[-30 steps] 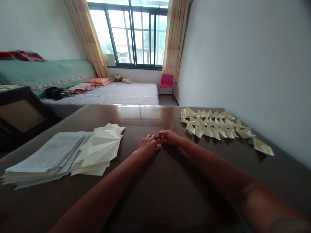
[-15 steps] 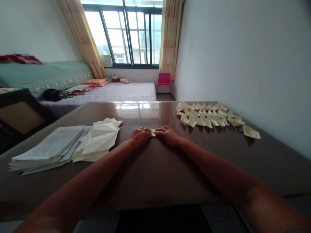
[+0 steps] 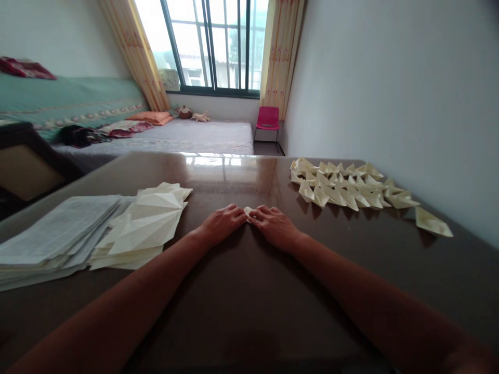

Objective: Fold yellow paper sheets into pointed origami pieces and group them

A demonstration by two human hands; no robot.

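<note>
Between my two hands, on the brown table (image 3: 241, 291), is a small folded piece of cream paper (image 3: 248, 211), mostly covered by fingers. My left hand (image 3: 226, 222) grips its left side with curled fingertips. From the right, my right hand (image 3: 274, 224) pinches the other side, its fingers bent over the paper. Both wrists rest low, close to the tabletop. The exact shape of the folded paper is hidden.
Creased cream sheets (image 3: 150, 221) lie at left beside a stack of printed paper (image 3: 54, 228). Rows of folded paper boats (image 3: 343, 189) stand at the back right, with a single paper boat (image 3: 432, 222) nearer the wall. Beyond are a bed (image 3: 202, 136) and a pink chair (image 3: 267, 118).
My view has tipped down and come closer to the table. The fingers of my right hand have curled more over the folded paper; both hands stay on it.
</note>
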